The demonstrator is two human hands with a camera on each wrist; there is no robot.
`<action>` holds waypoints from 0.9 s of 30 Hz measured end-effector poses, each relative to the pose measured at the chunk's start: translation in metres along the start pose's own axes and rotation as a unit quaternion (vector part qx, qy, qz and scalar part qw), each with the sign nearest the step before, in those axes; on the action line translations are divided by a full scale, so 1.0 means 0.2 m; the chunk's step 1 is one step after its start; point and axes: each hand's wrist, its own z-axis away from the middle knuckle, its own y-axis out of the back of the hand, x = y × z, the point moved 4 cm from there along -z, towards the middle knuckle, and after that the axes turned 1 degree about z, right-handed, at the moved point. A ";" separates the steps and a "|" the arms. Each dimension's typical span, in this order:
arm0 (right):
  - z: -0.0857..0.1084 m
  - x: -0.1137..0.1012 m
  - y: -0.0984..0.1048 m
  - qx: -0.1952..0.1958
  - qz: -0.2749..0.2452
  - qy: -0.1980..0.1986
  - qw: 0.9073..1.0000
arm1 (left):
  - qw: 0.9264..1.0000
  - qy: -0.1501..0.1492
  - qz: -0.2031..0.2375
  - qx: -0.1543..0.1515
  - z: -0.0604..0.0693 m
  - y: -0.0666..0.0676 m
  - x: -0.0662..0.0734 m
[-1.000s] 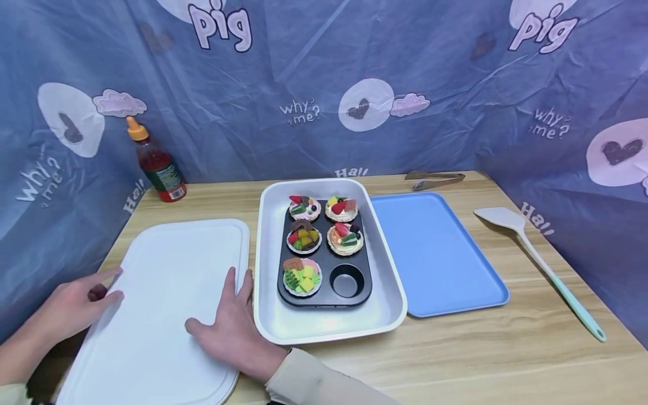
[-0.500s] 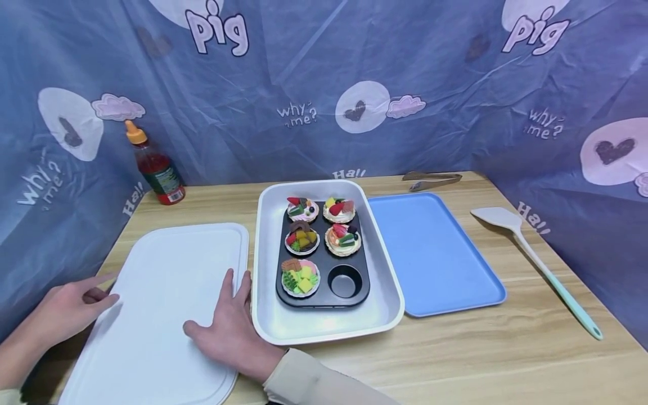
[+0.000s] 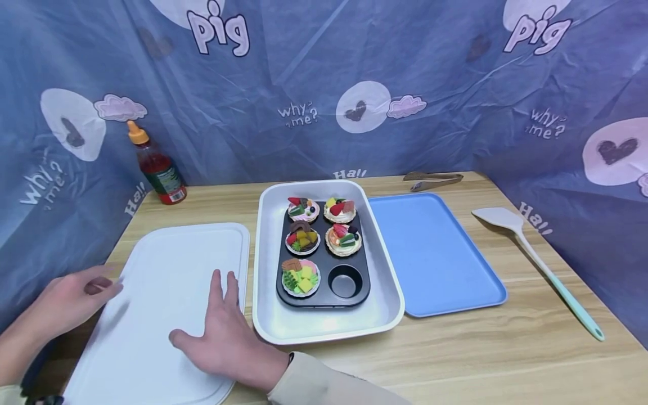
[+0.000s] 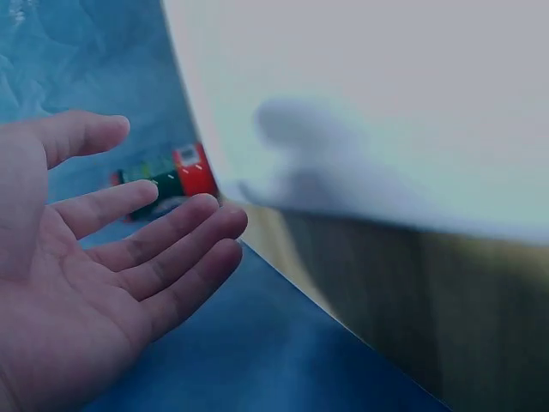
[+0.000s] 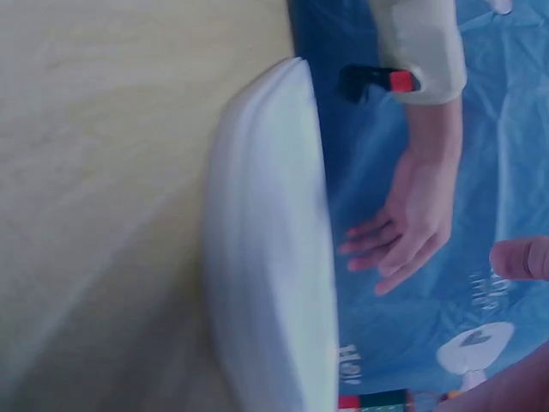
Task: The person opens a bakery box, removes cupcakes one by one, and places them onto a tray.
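A white rectangular panel (image 3: 167, 287) with rounded corners and a rimmed edge lies at the left of the table; whether it is a lid or a board I cannot tell. My left hand (image 3: 71, 301) hovers by its left edge. In the left wrist view the fingers of that hand (image 4: 111, 240) are loosely spread, apart from the panel. Over the panel's right part is my right hand (image 3: 230, 337), thumb and fingers extended, nothing held. In the right wrist view the panel (image 5: 274, 249) shows edge-on, with the right thumb (image 5: 519, 257) at the side.
Right of the panel, a white deep tray (image 3: 329, 332) contains a black muffin tin (image 3: 331, 261) with several toy tarts and one bare cup. Further right lie a blue tray (image 3: 435, 253), tongs (image 3: 435, 180) and a spatula (image 3: 541, 270). A sauce bottle (image 3: 162, 171) stands back left.
Both hands have come off the panel's edges: the right moved left over the surface, and the left lifted slightly. The panel stays in place.
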 end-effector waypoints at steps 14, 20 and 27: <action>0.12 -0.07 0.37 -0.040 -0.024 0.120 0.992 | 0.985 -0.145 0.075 0.051 0.01 0.05 0.44; 0.12 -0.04 0.52 -0.032 -0.066 0.134 0.988 | 0.971 -0.189 0.122 0.083 -0.01 0.06 0.66; 0.10 0.03 0.70 0.029 -0.091 0.152 0.984 | 0.961 -0.205 0.175 0.054 -0.04 0.01 0.91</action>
